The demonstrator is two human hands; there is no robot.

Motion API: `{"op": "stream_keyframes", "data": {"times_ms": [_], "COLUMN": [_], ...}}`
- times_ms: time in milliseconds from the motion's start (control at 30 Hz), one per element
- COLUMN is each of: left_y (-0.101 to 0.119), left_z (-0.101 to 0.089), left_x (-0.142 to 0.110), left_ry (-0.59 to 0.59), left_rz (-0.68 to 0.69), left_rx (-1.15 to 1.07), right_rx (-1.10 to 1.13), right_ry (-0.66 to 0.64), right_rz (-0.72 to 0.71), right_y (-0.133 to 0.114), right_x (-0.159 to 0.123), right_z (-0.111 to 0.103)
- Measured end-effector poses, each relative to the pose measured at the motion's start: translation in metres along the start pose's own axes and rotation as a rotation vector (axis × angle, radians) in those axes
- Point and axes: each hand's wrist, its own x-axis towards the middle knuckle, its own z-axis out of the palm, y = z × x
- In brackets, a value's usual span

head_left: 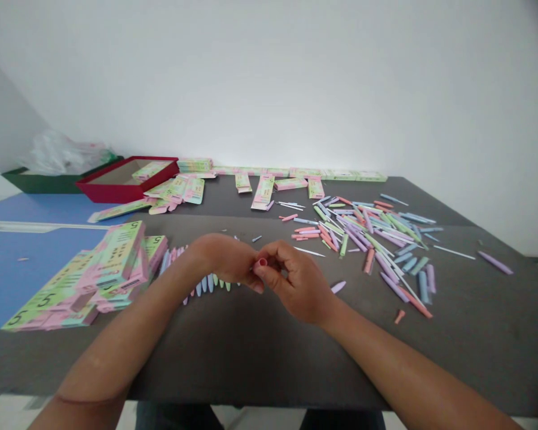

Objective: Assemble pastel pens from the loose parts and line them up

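Note:
My left hand [222,258] and my right hand [291,280] meet above the dark table [269,358], both closed on a small pink tube [260,263] with a red end. My fingers hide most of it. Just behind my left wrist, a row of pastel sticks [204,284] lies partly hidden. A stack of flat printed cartons [80,280] in pink and green, marked with a 5, lies left of my left forearm. Right of my right hand spreads a loose heap of pastel pink, lilac, blue and green sticks [363,239].
More flat cartons [264,191] lie along the far table edge. A red box [125,179] holds cartons at the back left, beside a green tray [54,181] with a plastic bag [63,154]. A blue surface [27,269] adjoins the table's left side. A white wall stands behind.

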Motion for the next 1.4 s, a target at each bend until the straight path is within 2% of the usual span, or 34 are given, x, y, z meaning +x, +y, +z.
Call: {"op": "stream_keyframes", "data": {"times_ms": [133,367,633,767,933,1000,1067,1267,1400], "left_y": [0.004,0.000,0.000,0.000,-0.002,-0.002,-0.002,0.000,0.001], "left_z": [-0.002,-0.007,-0.005,-0.005,-0.003,-0.002,-0.002,-0.002,0.000], "left_x": [0.002,-0.003,-0.004,-0.005,-0.004,-0.004,-0.004,-0.005,-0.005], "left_ry": [-0.008,-0.036,-0.071,-0.079,-0.095,-0.105,-0.117,-0.132,-0.127], "left_rz": [0.008,-0.070,-0.043,-0.051,-0.072,-0.072,-0.065,-0.047,-0.063], "left_rx": [-0.008,0.041,0.034,0.024,0.029,0.036,0.029,0.014,-0.006], "right_rx": [-0.020,0.401,0.537,0.438,-0.006,-0.207,-0.307,-0.297,-0.133], "right_ry": [0.031,0.006,0.023,0.041,0.227,0.121,0.025,0.026,0.042], "right_rz": [0.056,0.310,0.390,0.361,0.069,0.042,0.053,0.101,0.157], "right_y": [0.002,0.031,0.045,0.040,0.036,0.041,0.049,0.060,0.066], "right_x": [0.002,0.014,0.015,0.014,0.007,0.006,0.005,0.005,0.007], "right_z": [-0.002,-0.011,-0.011,-0.018,-0.040,-0.044,-0.045,-0.041,-0.040]}}
